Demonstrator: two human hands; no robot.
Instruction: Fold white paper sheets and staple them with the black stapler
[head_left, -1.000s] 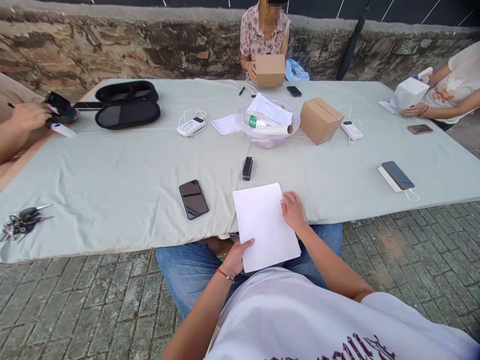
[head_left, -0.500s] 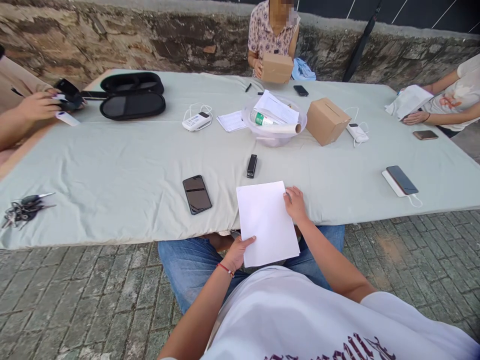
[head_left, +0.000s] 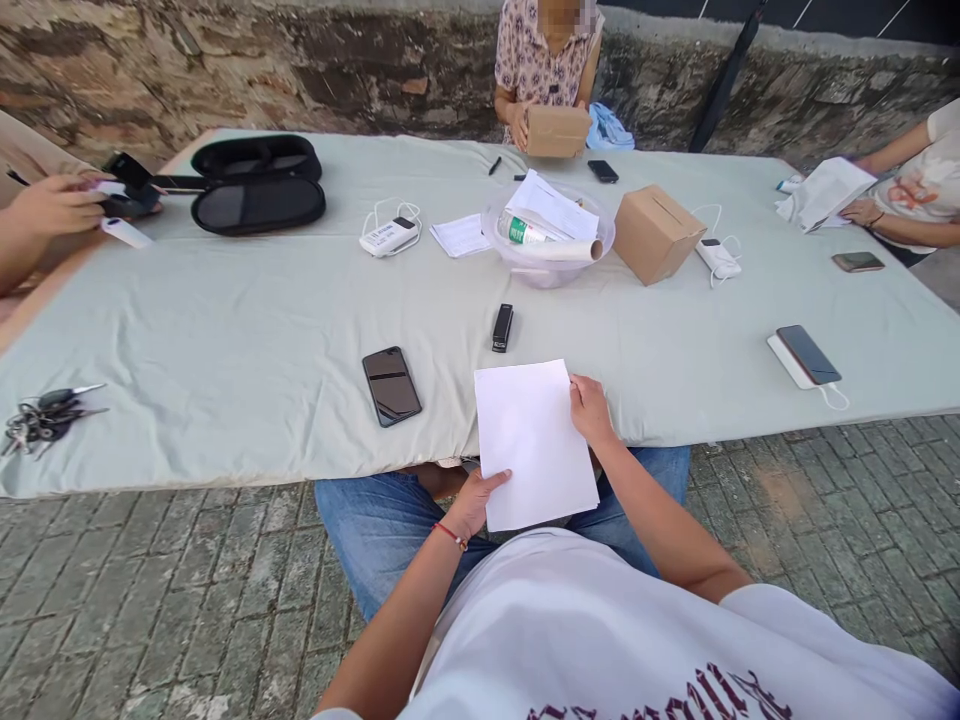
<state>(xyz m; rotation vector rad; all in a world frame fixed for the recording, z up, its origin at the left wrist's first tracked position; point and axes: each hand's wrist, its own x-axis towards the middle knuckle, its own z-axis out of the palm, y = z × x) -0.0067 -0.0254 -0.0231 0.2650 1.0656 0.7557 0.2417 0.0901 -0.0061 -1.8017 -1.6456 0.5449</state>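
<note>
the cloth-covered bench is carrying keys, a phone, a stapler, a bowl and a cardboard box.

T-shirt: white, loose, softly creased across the front
Chest lettering: dark maroon, ornate blackletter strokes, cropped at the bottom of the view
Right sleeve: short, white, rounded over the shoulder
Left-wrist bracelet: thin red cord with small beads, probably a pale one among them, though too tiny for certainty
Jeans: blue denim, unevenly faded
</note>
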